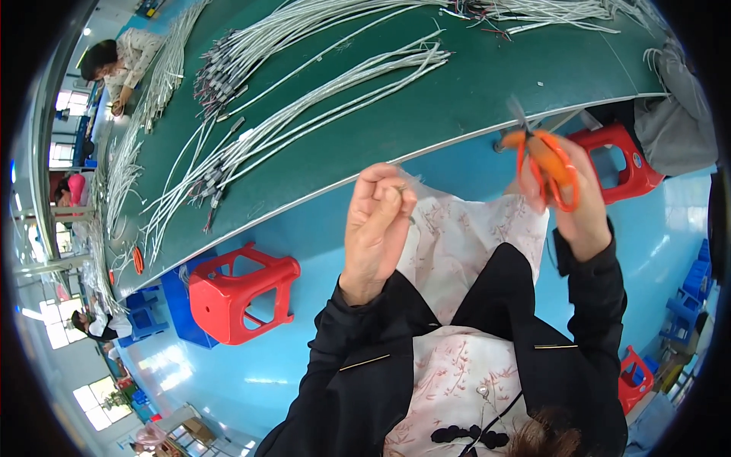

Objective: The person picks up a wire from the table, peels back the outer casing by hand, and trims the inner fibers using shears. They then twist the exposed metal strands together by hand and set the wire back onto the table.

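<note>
My left hand [377,225] is raised in front of the table edge, thumb pressed against curled fingers. Something small sits at the fingertips, too small to make out. To its right, my right hand [575,194] grips a pair of scissors [560,169] by the orange handles, with the blades pointing up toward the table edge and blurred. On the green table [457,107] beyond my hands lies a bundle of white cables [304,107] with grey connectors and thin coloured wires at the left end. Neither hand touches these cables.
A larger cable bundle [282,30] lies farther back. Red stools [217,308] [636,179] stand left and right by the table, with a blue bin [183,308] behind the left one. One person [126,61] works at the far left; a grey sleeve [678,107] shows at right.
</note>
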A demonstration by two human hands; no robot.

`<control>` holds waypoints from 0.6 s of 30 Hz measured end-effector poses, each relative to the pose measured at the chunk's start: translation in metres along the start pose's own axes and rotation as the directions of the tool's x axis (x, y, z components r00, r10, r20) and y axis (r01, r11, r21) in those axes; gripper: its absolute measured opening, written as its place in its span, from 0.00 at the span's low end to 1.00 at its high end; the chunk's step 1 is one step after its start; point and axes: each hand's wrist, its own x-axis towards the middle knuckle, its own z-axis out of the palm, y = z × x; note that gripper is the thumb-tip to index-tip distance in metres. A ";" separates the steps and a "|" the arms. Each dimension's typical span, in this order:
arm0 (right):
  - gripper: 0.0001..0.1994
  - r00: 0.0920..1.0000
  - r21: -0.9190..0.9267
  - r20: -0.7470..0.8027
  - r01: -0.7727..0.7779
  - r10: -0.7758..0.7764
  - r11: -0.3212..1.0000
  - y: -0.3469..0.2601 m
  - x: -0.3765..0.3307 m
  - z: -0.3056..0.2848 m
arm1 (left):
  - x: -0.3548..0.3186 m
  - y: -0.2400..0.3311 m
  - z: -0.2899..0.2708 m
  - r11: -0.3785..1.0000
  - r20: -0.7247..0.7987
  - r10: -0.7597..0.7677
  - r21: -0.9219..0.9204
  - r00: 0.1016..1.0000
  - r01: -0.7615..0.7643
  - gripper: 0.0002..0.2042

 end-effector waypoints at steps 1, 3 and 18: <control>0.17 0.987 -0.362 -0.119 0.058 -0.107 0.931 -0.007 0.008 0.000 | 0.000 -0.001 0.003 0.999 -0.028 -0.020 0.026 0.999 0.021 0.11; 0.18 0.952 -0.737 -0.114 0.110 -0.283 0.667 -0.013 0.035 -0.008 | 0.002 -0.004 0.011 0.995 -0.076 -0.061 0.069 0.995 0.067 0.10; 0.26 0.720 -0.918 0.355 0.390 -0.596 -0.075 -0.020 0.143 -0.063 | 0.015 -0.009 0.036 0.995 -0.105 -0.064 0.072 0.992 0.072 0.11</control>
